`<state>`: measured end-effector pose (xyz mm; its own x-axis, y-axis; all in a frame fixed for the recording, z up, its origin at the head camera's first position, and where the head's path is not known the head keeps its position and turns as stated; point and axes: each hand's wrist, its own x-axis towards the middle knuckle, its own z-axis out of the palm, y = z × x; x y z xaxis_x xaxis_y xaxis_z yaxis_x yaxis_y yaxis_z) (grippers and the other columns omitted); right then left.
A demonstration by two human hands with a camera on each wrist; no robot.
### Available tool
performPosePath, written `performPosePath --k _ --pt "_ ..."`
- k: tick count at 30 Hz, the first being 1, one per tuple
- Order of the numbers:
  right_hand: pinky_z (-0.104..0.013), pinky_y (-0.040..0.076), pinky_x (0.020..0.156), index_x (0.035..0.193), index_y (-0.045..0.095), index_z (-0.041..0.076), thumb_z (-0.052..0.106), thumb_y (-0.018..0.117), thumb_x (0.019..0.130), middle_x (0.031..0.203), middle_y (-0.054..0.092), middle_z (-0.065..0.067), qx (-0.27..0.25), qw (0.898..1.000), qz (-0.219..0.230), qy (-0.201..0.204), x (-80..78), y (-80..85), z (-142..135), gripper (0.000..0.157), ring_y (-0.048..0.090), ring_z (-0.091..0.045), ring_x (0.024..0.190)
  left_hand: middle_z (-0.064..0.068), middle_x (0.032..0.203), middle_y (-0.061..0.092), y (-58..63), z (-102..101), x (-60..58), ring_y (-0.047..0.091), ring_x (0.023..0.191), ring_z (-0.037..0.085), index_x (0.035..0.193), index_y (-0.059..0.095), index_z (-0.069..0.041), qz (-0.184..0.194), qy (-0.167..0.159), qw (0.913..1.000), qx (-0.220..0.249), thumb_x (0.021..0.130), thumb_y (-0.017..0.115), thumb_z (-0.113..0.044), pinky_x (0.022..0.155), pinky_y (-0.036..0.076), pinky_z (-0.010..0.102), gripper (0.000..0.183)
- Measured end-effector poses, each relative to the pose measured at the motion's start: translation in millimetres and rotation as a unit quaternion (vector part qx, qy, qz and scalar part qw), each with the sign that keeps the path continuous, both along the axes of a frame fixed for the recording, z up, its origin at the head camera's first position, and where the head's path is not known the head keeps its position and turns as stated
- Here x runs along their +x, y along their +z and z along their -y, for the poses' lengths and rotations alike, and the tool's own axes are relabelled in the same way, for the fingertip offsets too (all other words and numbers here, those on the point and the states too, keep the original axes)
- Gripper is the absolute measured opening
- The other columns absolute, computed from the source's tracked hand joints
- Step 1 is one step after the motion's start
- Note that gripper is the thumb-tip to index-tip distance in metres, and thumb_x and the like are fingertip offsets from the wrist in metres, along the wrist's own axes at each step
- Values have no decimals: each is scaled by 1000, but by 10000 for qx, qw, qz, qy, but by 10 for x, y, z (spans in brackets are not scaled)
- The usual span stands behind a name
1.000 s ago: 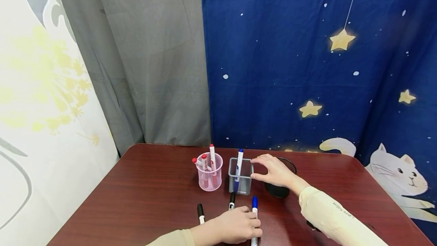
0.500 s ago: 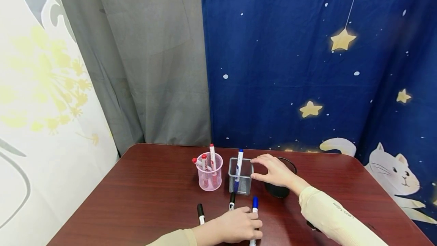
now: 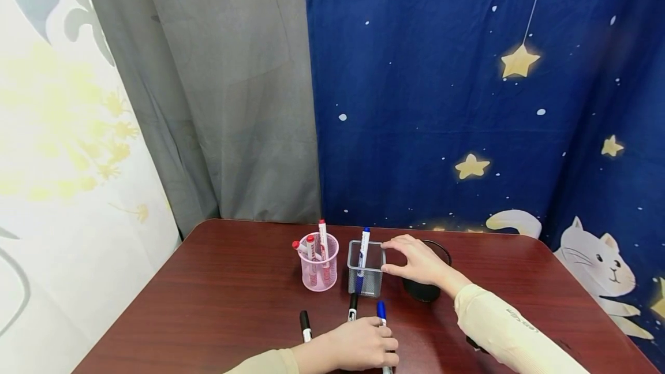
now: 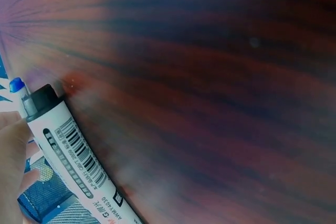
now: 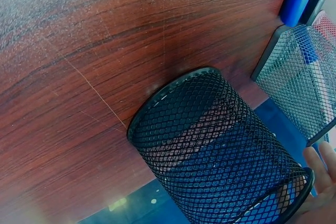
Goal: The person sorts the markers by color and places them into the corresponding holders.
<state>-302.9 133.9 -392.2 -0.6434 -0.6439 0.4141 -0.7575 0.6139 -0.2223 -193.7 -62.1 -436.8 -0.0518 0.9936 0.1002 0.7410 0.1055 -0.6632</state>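
My left hand point(image 3: 363, 345) bends its fingers over a blue-capped marker point(image 3: 381, 311) at the table's near edge; the thumb is hidden in the head view. My right hand point(image 3: 418, 260) holds the right side of a grey mesh pen holder point(image 3: 366, 283), thumb at the front corner, fingers at the back. A white marker with a blue cap point(image 3: 363, 247) stands in that holder. Two black-capped markers lie near the left hand, one point(image 3: 305, 325) to its left and one point(image 3: 352, 307) just beyond it. The left wrist view shows a black-capped marker point(image 4: 86, 171) close up.
A pink mesh cup point(image 3: 319, 281) with several red-capped markers is left of the grey holder. Under the right hand stands a black mesh cup point(image 5: 210, 145). Curtains hang behind the table point(image 3: 234, 281).
The blue-capped marker under my left hand has turned, its cap end shifting left. The left hand has barely moved, and the right hand stays at the pen holder.
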Motion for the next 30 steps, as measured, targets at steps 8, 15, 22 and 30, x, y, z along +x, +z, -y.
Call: performPosePath --k 8,15,22,30 --pt "-45 39 91 116 61 10 48 62 82 115 59 -4 6 10000 43 -30 4 1 0 51 49 -24 112 -19 86 54 60 16 28 52 85 -1 89 58 -32 202 -385 9989 162 93 43 -27 81 39 19 16" --pt "-45 38 91 116 61 10 47 62 82 115 59 -4 -30 10000 61 -33 11 4 -5 50 49 -23 112 -18 84 53 143 13 92 53 82 0 94 57 -30 255 -550 9975 367 95 38 -28 79 39 18 19" --pt "-45 38 91 116 62 10 46 63 82 115 59 -4 -19 10000 29 2 9 -1 -4 50 49 -23 111 -17 87 56 238 29 137 54 83 -1 99 59 -26 716 -688 9920 785 96 41 -28 82 38 15 18" --pt "-45 38 91 116 61 9 46 62 82 115 59 -4 -15 10000 33 11 7 7 -4 50 49 -24 111 -14 91 60 356 61 177 54 85 -2 105 62 -20 1629 -679 9753 1325 93 52 -30 83 36 12 19"
